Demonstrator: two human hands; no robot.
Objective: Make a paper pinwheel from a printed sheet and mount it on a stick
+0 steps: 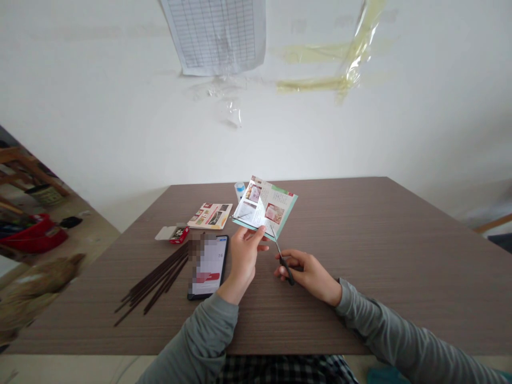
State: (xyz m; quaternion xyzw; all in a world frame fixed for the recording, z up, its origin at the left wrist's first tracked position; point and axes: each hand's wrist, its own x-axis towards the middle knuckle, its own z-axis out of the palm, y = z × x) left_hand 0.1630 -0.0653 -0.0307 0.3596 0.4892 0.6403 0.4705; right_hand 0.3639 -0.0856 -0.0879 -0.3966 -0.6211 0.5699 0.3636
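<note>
My left hand (246, 250) pinches the lower edge of a printed sheet of paper (276, 200), thumb on top, and holds it tilted above the table. Pictures and text cover the sheet, which has a teal border. Black-handled scissors (285, 266) are in my right hand (306, 269), fingers curled at the handles. Their blades point up and away, meeting the sheet's lower edge just right of my left thumb. Whether the blades are cutting into the paper I cannot tell.
Left of my hands lie a phone (219, 266), several thin dark sticks (160, 274), an opened small red box (178, 234) and a printed booklet (210, 216). A small clear bottle (240, 189) stands behind the sheet. The wall rises at the table's (360, 229) far edge.
</note>
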